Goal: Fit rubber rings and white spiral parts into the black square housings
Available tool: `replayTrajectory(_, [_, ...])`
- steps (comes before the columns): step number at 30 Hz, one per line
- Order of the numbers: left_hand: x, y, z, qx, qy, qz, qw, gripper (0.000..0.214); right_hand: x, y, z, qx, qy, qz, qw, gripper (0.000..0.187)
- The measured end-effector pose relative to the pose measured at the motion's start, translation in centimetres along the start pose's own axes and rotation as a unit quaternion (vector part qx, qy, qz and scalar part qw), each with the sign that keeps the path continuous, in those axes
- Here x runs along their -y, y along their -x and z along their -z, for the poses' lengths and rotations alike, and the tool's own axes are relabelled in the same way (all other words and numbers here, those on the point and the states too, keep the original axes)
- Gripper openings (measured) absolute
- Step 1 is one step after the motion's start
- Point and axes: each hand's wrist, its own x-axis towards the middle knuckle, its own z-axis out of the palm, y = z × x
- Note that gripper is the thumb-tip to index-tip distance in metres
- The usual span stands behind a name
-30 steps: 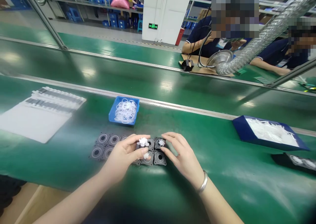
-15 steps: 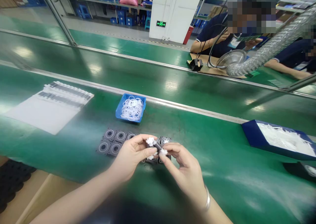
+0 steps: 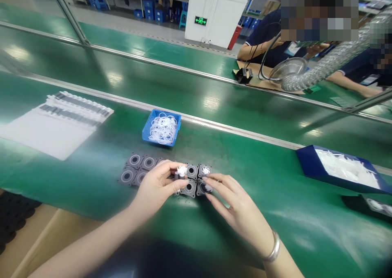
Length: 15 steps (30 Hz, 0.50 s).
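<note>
My left hand (image 3: 157, 184) is closed on a small white impeller (image 3: 181, 171) with a dark rotor below it, held above the row of square black housings (image 3: 134, 160). More white shows beneath those fingers, partly hidden. My right hand (image 3: 235, 200) pinches another impeller (image 3: 208, 187), blurred and dark-bodied, at the nearest right-end housing. Just behind it, a white finned impeller (image 3: 206, 170) sits in a housing. Between my hands, two housings (image 3: 189, 187) show round ringed openings. My left hand covers the middle of the row.
A blue bin (image 3: 147, 133) of white rings stands behind the housings. White sheeting (image 3: 52, 137) lies at left. On the right are a dark blue box (image 3: 309, 161) of white pieces and a black container (image 3: 352, 204). Across the metal rail (image 3: 214, 124), co-workers sit near a flexible duct (image 3: 333, 61).
My hands have moved apart. My right hand has drawn an impeller away from the left hand's cluster and lowered it to the right-end housing. The view has tilted slightly downward.
</note>
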Motion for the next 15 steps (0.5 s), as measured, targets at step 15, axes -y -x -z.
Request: replayTrajectory(15, [-1.5, 0.5, 1.4, 0.051, -0.103, 0.033, 0.993, 0.017, 0.9, -4.5, -1.7, -0.155, -0.197, -0.069, 0.966, 0.017])
